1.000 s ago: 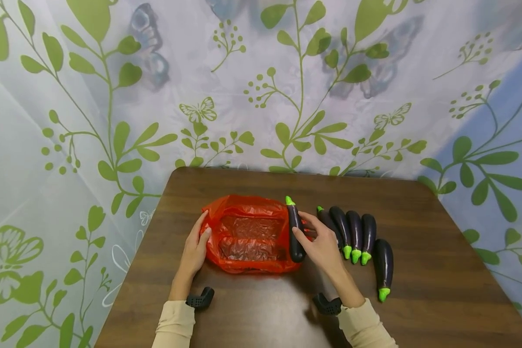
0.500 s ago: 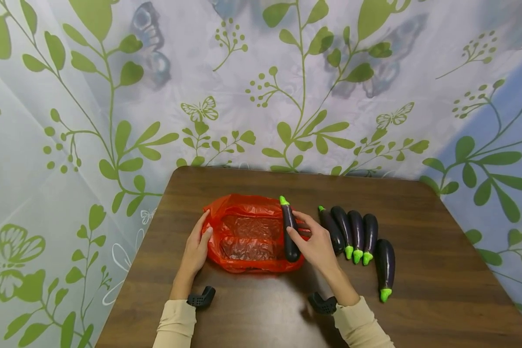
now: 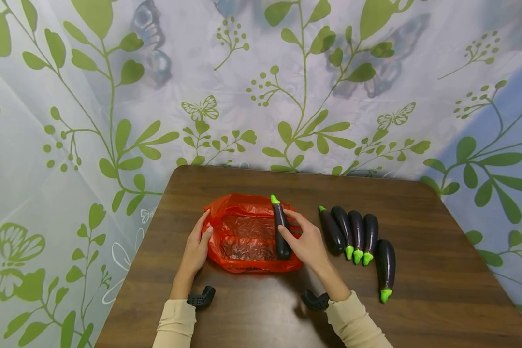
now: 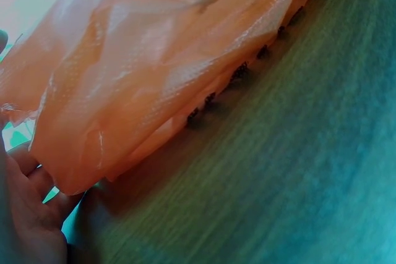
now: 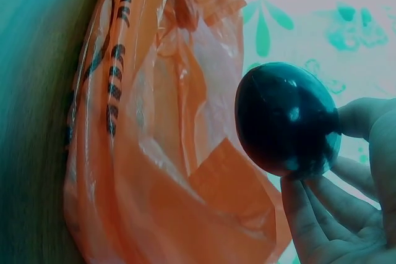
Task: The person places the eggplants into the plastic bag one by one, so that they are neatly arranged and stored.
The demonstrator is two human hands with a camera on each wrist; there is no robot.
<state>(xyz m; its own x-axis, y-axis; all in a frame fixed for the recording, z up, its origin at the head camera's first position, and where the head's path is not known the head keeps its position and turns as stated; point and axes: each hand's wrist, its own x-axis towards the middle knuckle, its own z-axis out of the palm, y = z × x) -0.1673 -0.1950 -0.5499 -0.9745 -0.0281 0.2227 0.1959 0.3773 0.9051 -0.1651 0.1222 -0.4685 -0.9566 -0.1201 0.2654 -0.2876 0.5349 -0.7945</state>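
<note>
A red plastic bag (image 3: 248,265) lies on the table with its mouth spread wide. My left hand (image 3: 195,251) holds its left side; in the left wrist view, fingers (image 4: 40,180) show at the bag's edge. In my right hand (image 3: 306,241) is a dark purple eggplant (image 3: 280,227) with a bright green stem end pointing away from me. Thumb and fingers pinch it over the right part of the bag's opening. Seen end-on in the right wrist view, the eggplant (image 5: 288,119) is beside the bag's wall (image 5: 142,171).
Right of the bag, several more eggplants (image 3: 357,234) lie in a row on the brown wooden table (image 3: 443,270). One eggplant (image 3: 385,268) sits slightly apart, nearer to me. Behind the table hangs a leaf-patterned curtain (image 3: 243,87).
My right hand has moved left with the eggplant, from the bag's right edge to over its opening. The left hand stays at the bag's left side.
</note>
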